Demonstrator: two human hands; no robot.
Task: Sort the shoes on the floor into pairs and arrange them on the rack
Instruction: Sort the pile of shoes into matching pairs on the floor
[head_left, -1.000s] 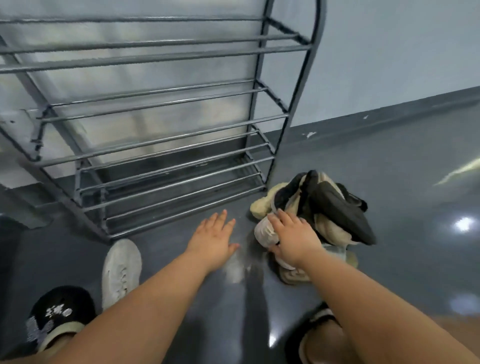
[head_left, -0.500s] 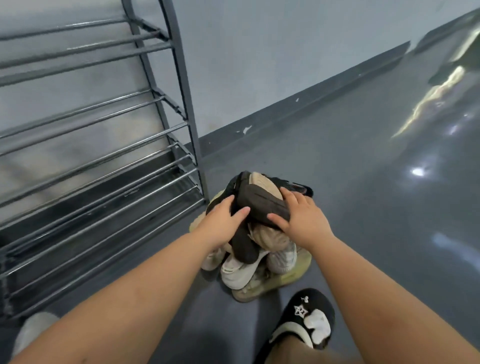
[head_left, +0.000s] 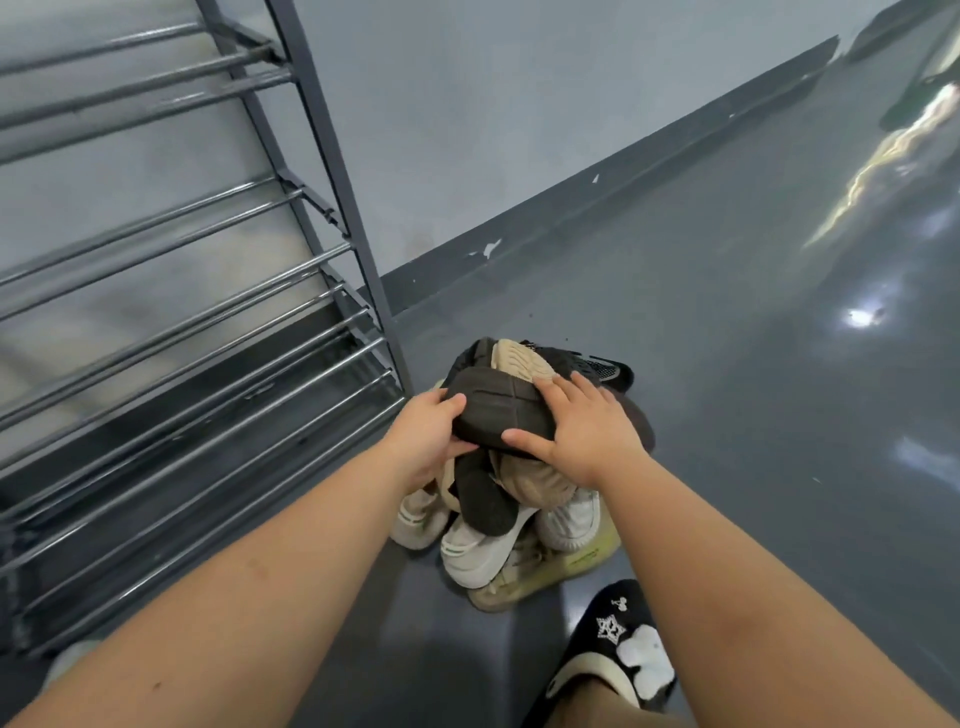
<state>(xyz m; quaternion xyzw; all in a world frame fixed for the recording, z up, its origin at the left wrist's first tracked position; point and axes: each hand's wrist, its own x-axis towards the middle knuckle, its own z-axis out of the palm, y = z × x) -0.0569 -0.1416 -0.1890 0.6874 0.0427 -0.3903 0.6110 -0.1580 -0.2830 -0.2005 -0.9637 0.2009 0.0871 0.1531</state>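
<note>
While shoes lie heaped, both hands (head_left: 519, 431) grasp the dark shoe (head_left: 493, 410) atop.

We see a glossy dark grey floor (head_left: 727, 364) carrying a heap of mixed shoes (head_left: 519, 540) right of a grey metal-bar shoe rack (head_left: 332, 171).

- The grey metal shoe rack of bar shelves (head_left: 197, 332) stands at the left, against the wall.
- The heap of mixed shoes (head_left: 519, 499) lies on the glossy dark floor (head_left: 727, 415), just right of the rack's front post.
- The dark upturned shoe (head_left: 493, 415) tops the heap, between the left hand (head_left: 426, 436) and right hand (head_left: 587, 431).
- The black patterned slipper (head_left: 618, 644) sits nearer the person, right of the heap.
</note>
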